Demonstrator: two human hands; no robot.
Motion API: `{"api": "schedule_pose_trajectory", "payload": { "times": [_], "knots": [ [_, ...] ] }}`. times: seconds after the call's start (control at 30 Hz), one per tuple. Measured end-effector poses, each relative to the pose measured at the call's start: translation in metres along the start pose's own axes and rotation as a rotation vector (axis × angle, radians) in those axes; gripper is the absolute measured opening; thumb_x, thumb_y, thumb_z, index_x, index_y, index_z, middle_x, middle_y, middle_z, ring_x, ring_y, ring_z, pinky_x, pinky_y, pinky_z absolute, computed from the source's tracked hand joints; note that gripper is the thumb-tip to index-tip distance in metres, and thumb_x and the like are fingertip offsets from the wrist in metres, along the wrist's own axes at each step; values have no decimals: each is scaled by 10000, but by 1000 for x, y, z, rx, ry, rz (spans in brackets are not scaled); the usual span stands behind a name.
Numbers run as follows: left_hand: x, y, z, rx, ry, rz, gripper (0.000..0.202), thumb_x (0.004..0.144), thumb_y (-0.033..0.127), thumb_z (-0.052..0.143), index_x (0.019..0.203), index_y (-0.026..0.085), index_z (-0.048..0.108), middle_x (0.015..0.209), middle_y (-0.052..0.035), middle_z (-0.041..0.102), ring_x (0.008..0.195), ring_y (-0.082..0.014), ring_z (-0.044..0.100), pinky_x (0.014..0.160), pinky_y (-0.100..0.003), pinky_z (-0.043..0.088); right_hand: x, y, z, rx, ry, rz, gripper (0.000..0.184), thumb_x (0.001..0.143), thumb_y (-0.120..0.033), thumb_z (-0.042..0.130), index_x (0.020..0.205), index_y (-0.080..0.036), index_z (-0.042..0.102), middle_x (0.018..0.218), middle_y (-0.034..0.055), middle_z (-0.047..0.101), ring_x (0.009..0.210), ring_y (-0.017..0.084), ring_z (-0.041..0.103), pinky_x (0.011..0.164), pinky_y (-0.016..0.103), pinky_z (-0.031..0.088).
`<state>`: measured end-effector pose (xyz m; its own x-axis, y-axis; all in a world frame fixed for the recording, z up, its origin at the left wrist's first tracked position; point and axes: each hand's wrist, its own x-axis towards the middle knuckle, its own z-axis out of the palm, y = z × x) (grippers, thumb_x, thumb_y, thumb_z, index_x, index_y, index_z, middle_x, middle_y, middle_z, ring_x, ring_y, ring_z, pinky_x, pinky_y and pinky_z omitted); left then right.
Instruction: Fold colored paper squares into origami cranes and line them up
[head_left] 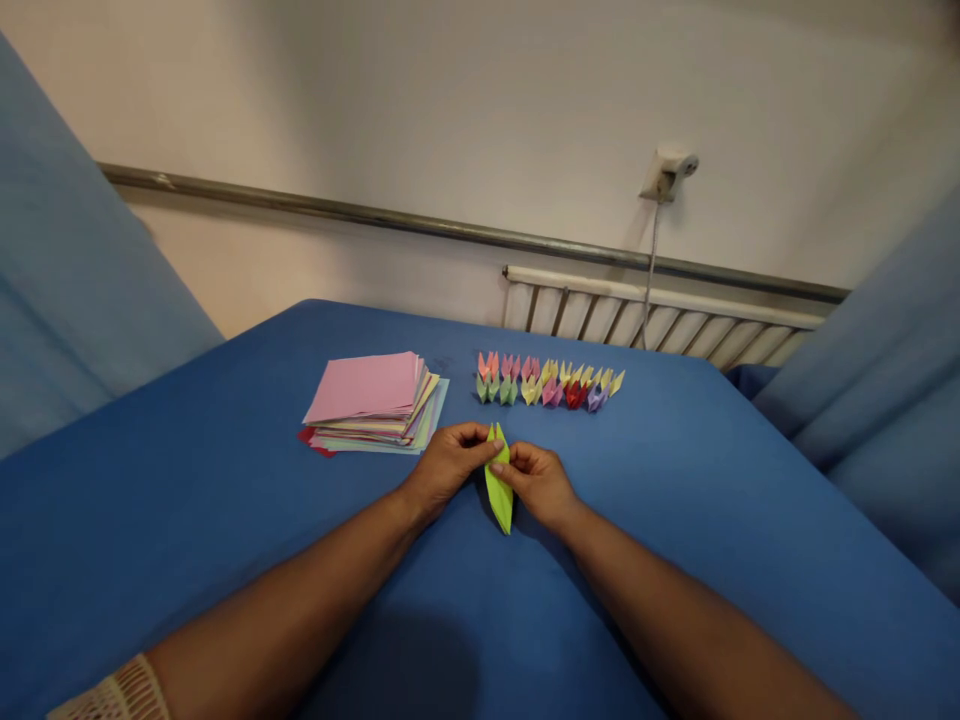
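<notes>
A lime-green folded paper [500, 500], long and narrow with two points at its far end, is held between both hands over the blue-covered table. My left hand [452, 462] pinches it from the left near the pointed end, thumb on top. From the right, my right hand [541, 482] grips the same piece, its thumb pressed on the paper around the middle. The near tip of the paper points towards me. Fingers hide part of its upper half.
A stack of coloured paper sheets [367, 388], pink on top, lies left of my hands. Two rows of small folded paper figures [552, 392] stand beyond them. Behind the blue table [225, 480] are a metal rail [375, 217], a radiator [600, 315] and a plugged socket [666, 175]. Blue curtains hang at both sides.
</notes>
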<state>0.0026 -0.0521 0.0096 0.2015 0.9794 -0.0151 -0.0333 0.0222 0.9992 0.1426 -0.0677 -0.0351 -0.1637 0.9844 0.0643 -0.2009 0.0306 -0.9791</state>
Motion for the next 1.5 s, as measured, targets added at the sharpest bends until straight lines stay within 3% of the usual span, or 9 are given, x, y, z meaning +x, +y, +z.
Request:
{"api": "schedule_pose_trajectory", "payload": {
  "times": [0.13,0.27,0.5,0.7,0.8,1.07,1.27,1.5],
  "knots": [
    [4,-1,-5,-70,69,10,269,638,382,773,718,148,668,774,-16,650,715,-130,564,714,-246,433,-3,0,3,-12,-53,24,334,615,-429,765,588,-190,532,508,-62,502,466,81,404,465,218,308],
    [2,-1,-2,-178,15,-75,359,649,436,759,828,144,654,752,-20,634,667,-127,564,659,-248,440,0,2,2,18,19,20,366,589,-469,780,599,-183,551,513,-54,528,465,83,421,469,220,336],
    [-3,-3,5,-60,-37,-115,335,606,404,782,737,145,614,652,24,589,600,-100,526,617,-234,424,7,2,-4,75,188,-16,397,577,-498,787,605,-171,564,512,-43,541,454,77,419,461,218,333],
    [2,-7,2,-20,32,-51,304,670,429,714,715,148,607,605,34,567,564,-96,498,593,-233,403,8,3,-4,110,168,11,351,611,-487,747,683,-171,614,559,-26,590,478,101,480,496,244,377],
    [3,-9,3,1,45,-54,299,636,404,736,730,151,607,631,34,583,584,-102,521,612,-239,418,9,5,-5,129,172,6,351,613,-471,742,750,-179,604,556,-34,596,481,108,502,510,247,392],
    [1,-7,7,-23,75,-78,330,584,302,782,796,149,581,649,33,606,597,-98,553,623,-229,428,9,-1,-9,31,251,-51,383,655,-420,739,887,-186,542,461,-97,513,411,75,396,459,216,315],
    [1,-6,5,-146,51,-115,326,589,282,792,763,157,546,626,41,599,587,-98,566,639,-237,448,8,-5,-9,68,229,-104,361,690,-399,714,914,-197,516,481,-105,502,433,72,399,462,204,318],
    [3,-5,4,-66,30,0,242,627,277,770,777,153,626,703,31,615,664,-92,552,689,-224,428,8,-4,-14,35,162,-157,262,743,-362,681,910,-211,547,522,-88,522,462,76,423,489,209,326]
  ]
}}
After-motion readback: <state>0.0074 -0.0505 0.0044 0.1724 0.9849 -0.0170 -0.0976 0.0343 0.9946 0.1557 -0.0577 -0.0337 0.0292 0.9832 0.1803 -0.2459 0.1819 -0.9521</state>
